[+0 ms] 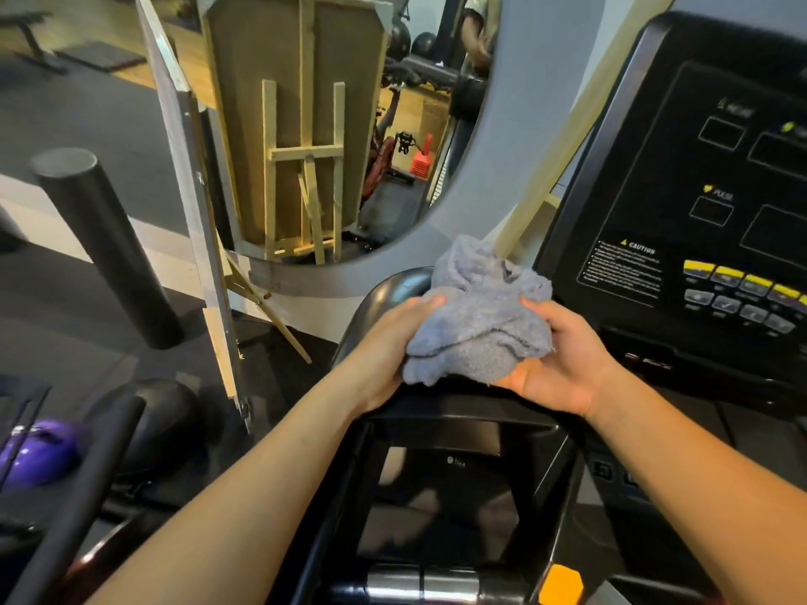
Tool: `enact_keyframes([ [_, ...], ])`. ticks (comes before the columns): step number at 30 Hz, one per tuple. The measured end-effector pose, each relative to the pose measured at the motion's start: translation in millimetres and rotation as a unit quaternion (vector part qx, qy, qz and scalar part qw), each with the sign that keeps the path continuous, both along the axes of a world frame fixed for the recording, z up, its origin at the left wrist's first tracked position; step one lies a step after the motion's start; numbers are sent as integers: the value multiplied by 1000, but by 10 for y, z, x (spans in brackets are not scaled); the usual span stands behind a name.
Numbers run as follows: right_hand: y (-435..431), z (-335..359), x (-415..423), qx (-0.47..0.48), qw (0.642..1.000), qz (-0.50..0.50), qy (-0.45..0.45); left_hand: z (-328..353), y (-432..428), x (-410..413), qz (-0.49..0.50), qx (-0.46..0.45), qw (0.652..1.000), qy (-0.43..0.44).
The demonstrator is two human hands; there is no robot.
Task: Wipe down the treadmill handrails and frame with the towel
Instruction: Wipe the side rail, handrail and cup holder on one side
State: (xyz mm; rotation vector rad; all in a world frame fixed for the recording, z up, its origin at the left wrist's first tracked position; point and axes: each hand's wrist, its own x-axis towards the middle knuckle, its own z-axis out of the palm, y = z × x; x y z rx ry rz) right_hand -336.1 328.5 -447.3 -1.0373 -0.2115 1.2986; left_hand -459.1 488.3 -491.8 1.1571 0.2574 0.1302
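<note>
Head view: left hand (pixel 384 349) and right hand (pixel 563 366) clutch the bunched grey towel (pixel 476 325) above the treadmill frame (pixel 388 294); soft and light, it is likely best gripped around its wad.

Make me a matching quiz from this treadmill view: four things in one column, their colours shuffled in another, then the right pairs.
Things:
1. towel
2. ball
3. console
4. tab at the bottom edge

Colours:
A. orange
B. black
C. grey
D. purple

Pairs: 1-C, 2-D, 3-B, 4-A.
</note>
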Motion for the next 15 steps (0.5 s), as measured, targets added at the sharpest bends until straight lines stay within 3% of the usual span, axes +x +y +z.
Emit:
enact_keyframes([
  [3,-5,-9,-14,-60,997,-10,-41,-54,22,-81,-38,-51,998,-1],
  [8,-12,-36,-52,-184,975,3,-125,-17,105,-214,-11,-27,1000,10],
  [12,90,-58,-114,-169,952,-104,-234,50,186,-357,44,-37,998,29],
  [15,88,-15,-52,-101,962,-144,-209,30,298,-441,134,-81,986,53],
])
